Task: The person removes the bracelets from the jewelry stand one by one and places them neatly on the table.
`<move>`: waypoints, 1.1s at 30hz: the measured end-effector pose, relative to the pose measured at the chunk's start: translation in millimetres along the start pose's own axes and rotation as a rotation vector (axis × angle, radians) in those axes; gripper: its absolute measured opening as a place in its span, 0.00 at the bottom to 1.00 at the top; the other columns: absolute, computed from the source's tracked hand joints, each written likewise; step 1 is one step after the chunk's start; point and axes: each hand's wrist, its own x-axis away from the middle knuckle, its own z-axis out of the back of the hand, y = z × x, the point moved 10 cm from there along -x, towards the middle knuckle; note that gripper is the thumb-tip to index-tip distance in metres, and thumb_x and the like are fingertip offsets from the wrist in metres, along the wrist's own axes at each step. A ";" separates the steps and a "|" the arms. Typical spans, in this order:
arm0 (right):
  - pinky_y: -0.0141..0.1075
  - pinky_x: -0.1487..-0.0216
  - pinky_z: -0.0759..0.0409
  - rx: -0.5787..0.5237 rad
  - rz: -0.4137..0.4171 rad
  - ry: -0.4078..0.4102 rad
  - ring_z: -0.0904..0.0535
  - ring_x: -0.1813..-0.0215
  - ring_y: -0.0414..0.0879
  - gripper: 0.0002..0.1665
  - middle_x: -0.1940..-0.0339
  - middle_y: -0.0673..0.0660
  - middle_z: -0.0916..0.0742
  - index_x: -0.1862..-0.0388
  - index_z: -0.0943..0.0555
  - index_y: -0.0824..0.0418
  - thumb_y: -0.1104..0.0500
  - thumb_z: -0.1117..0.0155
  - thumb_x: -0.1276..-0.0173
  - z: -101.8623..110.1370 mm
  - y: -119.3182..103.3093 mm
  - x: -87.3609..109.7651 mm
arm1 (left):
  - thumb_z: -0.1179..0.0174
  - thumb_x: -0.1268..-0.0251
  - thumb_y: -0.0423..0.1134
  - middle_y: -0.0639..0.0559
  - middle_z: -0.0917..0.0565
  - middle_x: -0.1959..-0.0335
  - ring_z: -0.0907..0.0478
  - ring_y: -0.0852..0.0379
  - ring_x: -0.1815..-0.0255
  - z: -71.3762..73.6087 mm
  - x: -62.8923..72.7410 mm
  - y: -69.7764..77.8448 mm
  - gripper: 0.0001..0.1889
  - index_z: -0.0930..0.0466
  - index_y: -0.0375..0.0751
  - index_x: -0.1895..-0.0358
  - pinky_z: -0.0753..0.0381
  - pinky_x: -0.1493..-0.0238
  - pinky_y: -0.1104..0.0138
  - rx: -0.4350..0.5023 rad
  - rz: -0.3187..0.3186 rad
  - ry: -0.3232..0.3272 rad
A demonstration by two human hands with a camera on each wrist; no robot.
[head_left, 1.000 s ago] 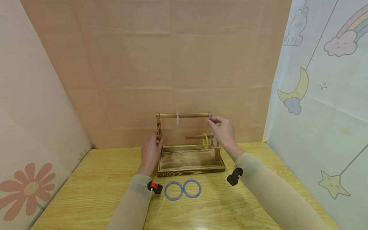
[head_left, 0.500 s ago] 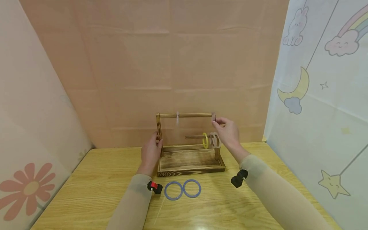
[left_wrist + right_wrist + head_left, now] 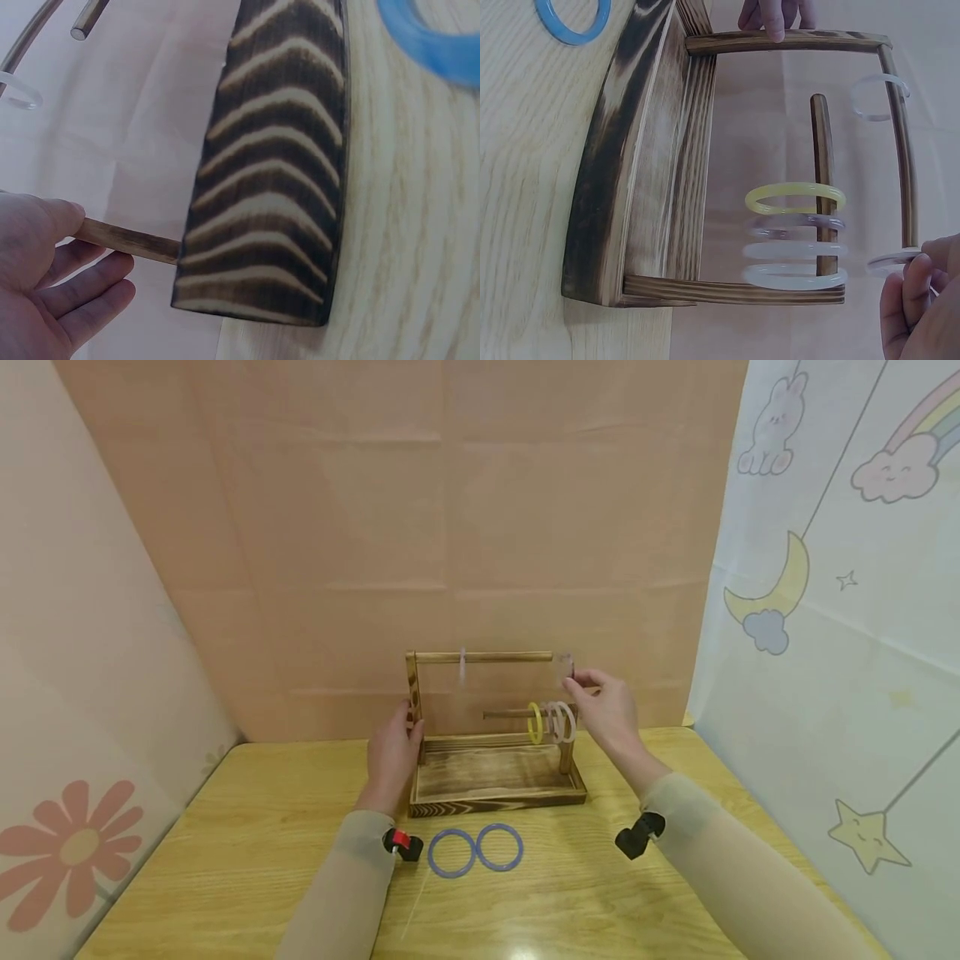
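A dark-grained wooden rack (image 3: 487, 781) with a tray base and two horizontal rods stands on the table. My left hand (image 3: 392, 756) grips its left post, thumb in front. My right hand (image 3: 609, 708) pinches a translucent greyish bangle (image 3: 567, 665) between thumb and fingers, just past the free end of the upper rod (image 3: 510, 657). One clear bangle (image 3: 462, 668) hangs on that rod. On the lower rod (image 3: 821, 142), in the right wrist view, a yellow bangle (image 3: 795, 187), a purplish one (image 3: 799, 220) and two whitish ones sit near the right post.
Two blue bangles (image 3: 430, 853) lie side by side on the wooden table (image 3: 285, 852) before the rack. A brown backdrop (image 3: 337, 568) hangs close behind, and printed cloths (image 3: 810, 693) flank both sides.
My right hand has drawn the greyish bangle rightward along the upper rod and off its free end. The left hand keeps its grip on the post.
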 end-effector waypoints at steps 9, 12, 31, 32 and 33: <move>0.34 0.72 0.19 -0.039 -0.014 -0.017 0.13 0.63 0.50 0.18 0.50 0.63 0.09 0.42 0.10 0.62 0.49 0.31 0.16 8.3 1.1 9.6 | 0.34 0.16 0.38 0.36 0.10 0.45 0.08 0.40 0.56 0.6 -1.0 0.3 0.19 0.21 0.34 0.31 0.10 0.60 0.45 -0.006 -0.009 0.005; 0.35 0.73 0.21 -0.034 -0.002 -0.022 0.14 0.66 0.48 0.19 0.49 0.62 0.08 0.41 0.10 0.61 0.48 0.32 0.16 9.8 -0.3 13.0 | 0.34 0.16 0.37 0.36 0.10 0.45 0.08 0.40 0.56 1.1 -2.0 0.6 0.19 0.21 0.34 0.31 0.10 0.61 0.46 0.000 -0.010 0.003; 0.35 0.71 0.19 -0.096 0.005 -0.117 0.15 0.69 0.46 0.19 0.47 0.60 0.10 0.40 0.09 0.61 0.49 0.31 0.15 10.2 -8.2 45.0 | 0.34 0.16 0.38 0.36 0.10 0.45 0.08 0.39 0.55 -0.2 -1.3 -0.8 0.17 0.20 0.35 0.33 0.10 0.60 0.45 -0.004 0.004 -0.006; 0.35 0.71 0.19 -0.100 0.000 -0.122 0.15 0.69 0.46 0.18 0.47 0.61 0.10 0.40 0.09 0.62 0.50 0.31 0.15 10.5 -7.3 47.1 | 0.34 0.16 0.38 0.36 0.10 0.45 0.08 0.39 0.55 -0.2 -1.2 -0.8 0.17 0.20 0.35 0.33 0.10 0.60 0.44 -0.007 0.003 -0.005; 0.35 0.71 0.20 -0.101 -0.006 -0.127 0.16 0.69 0.46 0.18 0.48 0.61 0.10 0.40 0.09 0.61 0.50 0.31 0.15 10.8 -6.1 49.1 | 0.34 0.16 0.38 0.36 0.10 0.45 0.08 0.39 0.56 -0.3 -1.2 -0.8 0.17 0.20 0.35 0.33 0.10 0.60 0.44 -0.008 0.003 -0.003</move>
